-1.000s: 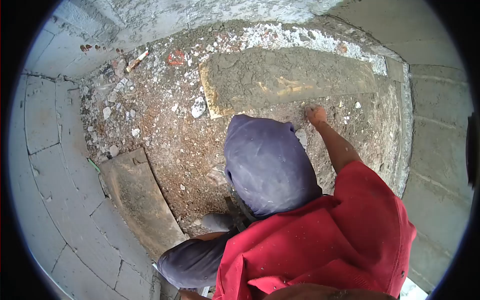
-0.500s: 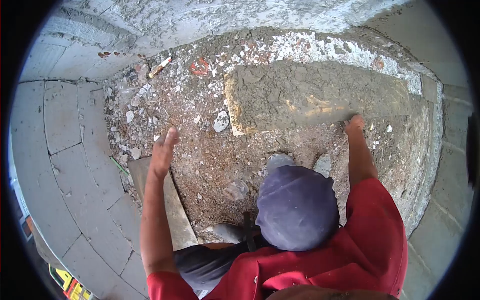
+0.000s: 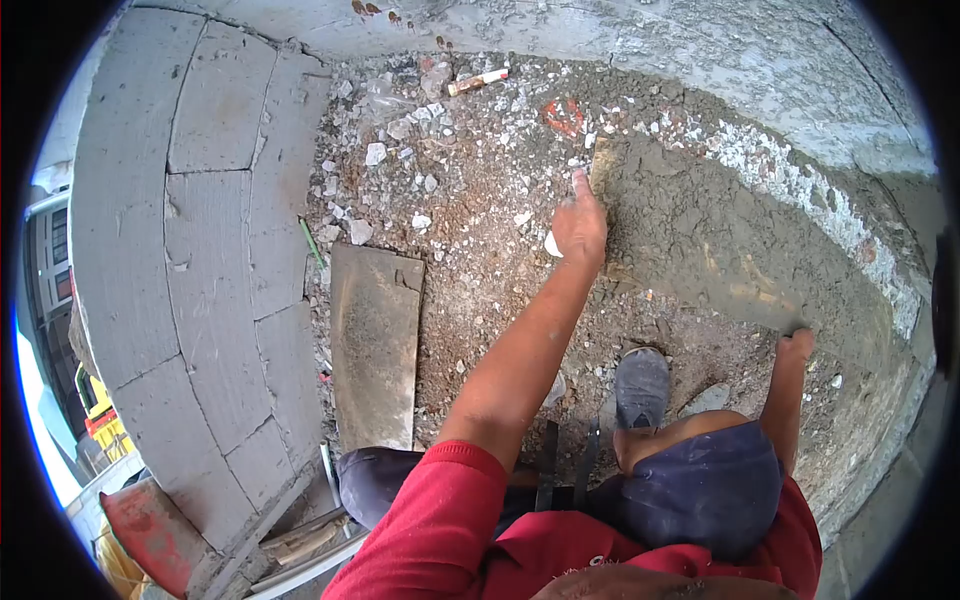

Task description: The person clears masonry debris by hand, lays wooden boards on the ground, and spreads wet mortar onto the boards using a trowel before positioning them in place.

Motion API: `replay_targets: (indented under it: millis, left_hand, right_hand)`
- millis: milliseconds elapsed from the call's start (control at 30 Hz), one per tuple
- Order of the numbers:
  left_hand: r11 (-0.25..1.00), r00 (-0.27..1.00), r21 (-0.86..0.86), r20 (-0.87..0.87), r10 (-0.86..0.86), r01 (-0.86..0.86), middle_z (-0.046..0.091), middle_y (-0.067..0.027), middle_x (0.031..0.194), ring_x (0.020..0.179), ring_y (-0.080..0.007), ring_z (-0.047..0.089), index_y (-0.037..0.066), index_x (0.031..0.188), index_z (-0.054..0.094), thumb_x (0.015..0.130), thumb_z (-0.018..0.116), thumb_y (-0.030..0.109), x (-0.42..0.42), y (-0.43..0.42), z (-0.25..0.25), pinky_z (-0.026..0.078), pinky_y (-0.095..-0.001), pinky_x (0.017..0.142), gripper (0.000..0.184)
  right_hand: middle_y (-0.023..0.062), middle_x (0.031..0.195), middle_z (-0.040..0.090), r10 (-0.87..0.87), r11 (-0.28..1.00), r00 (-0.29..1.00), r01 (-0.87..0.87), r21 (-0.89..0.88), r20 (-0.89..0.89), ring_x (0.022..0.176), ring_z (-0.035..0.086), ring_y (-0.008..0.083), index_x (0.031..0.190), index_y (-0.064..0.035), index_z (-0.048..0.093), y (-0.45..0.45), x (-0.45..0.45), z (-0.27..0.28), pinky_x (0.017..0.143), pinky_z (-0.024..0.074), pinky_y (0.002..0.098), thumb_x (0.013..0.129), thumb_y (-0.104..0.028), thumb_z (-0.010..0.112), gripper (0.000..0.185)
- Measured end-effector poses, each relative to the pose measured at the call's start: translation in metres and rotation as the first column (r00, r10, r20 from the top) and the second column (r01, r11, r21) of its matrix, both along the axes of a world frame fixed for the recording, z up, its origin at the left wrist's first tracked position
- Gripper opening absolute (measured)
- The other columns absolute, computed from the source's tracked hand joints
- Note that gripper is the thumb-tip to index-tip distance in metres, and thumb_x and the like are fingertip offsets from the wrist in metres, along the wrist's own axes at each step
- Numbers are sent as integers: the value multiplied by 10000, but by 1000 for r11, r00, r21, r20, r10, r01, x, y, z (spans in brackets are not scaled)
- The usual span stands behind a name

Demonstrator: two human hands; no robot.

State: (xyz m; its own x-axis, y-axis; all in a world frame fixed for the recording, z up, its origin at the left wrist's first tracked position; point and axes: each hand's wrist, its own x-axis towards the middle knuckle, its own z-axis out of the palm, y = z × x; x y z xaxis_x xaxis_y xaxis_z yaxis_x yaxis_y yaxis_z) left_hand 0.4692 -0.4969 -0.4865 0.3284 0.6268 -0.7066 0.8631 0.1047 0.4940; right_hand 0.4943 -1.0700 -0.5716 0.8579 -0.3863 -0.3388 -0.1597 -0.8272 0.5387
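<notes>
A long board coated with rough grey mortar lies on the rubble ground at the right. My left hand is at the board's left end, one finger stretched out along the edge and its other fingers mostly hidden. Whether it presses on the board I cannot tell. At the board's near edge, towards the right, my right hand is closed on the rim, fingertips partly out of sight.
A second flat board lies left of my feet, beside grey block paving. Stone chips, a green strip and a red-and-white stick-like piece litter the ground. A rough plastered wall rises behind. My shoe stands near the mortared board.
My left hand has moved right, from above the bare ground to the mortared board's left end. My right hand stays at the near edge. The view has swung left and my knee shows differently.
</notes>
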Motion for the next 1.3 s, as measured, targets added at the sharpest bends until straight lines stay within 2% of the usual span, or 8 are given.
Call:
replay_targets:
  millis: [67,167,333,633,800,967,1167,1300]
  left_hand:
    - [994,998,111,56,3,-10,627,-358,1089,1066,-491,585,-105,1041,681,950,321,686,-1,20,1,430,-508,968,873]
    - [941,997,335,74,23,-46,643,-357,979,988,-494,602,-131,935,684,947,340,685,-11,65,15,433,-532,920,886]
    - [843,964,478,211,162,-246,648,-377,922,889,-473,622,-164,900,672,918,433,696,-43,203,16,441,-508,846,893]
    - [962,906,150,393,155,-229,692,-134,921,847,-226,655,-64,1049,681,916,456,675,-53,464,36,511,-344,782,783]
    - [995,991,49,107,82,-88,620,-50,1148,775,-208,555,155,1351,559,809,498,799,-49,487,-11,418,-314,708,844]
    - [958,893,195,437,105,-208,604,-107,1223,968,-252,599,41,1385,514,893,436,725,-75,403,-48,425,-345,846,846]
    - [864,750,-31,482,454,-503,554,-43,910,881,-202,557,51,1186,573,956,479,555,-101,298,-29,427,-345,839,563]
    - [668,568,-408,352,744,-622,475,33,703,663,-135,510,193,782,440,1007,481,444,-111,182,-18,414,-254,639,340]
  right_hand:
    - [115,1220,659,-480,756,860,308,577,171,1175,606,299,1233,-122,641,25,-5,5,985,488,472,906,-313,593,382]
    - [94,1367,536,-852,-519,147,-109,848,-503,1311,477,275,1397,-160,478,78,-23,-19,1062,411,539,1000,-313,438,427]
    - [162,1560,266,-647,-745,153,85,662,-747,1427,312,319,1572,-143,71,266,-48,49,1176,258,516,1044,-288,321,601]
    - [126,1120,652,-182,-588,410,683,433,-894,988,661,258,1432,-78,330,431,-53,71,805,545,489,1062,-386,299,482]
    - [119,995,667,-181,-539,423,712,450,-888,824,682,253,1213,-58,459,431,-42,60,714,557,490,1031,-421,399,410]
    - [78,955,664,34,-294,532,814,500,-846,806,658,212,1170,-34,559,391,-28,54,711,545,424,1007,-481,459,486]
    - [25,818,637,-250,-36,924,289,957,-289,684,597,92,1110,-12,620,329,25,94,588,488,270,985,-303,555,323]
    - [224,1143,662,139,511,882,-454,730,451,1094,606,408,1170,-18,640,307,142,84,944,472,444,973,-434,511,478]
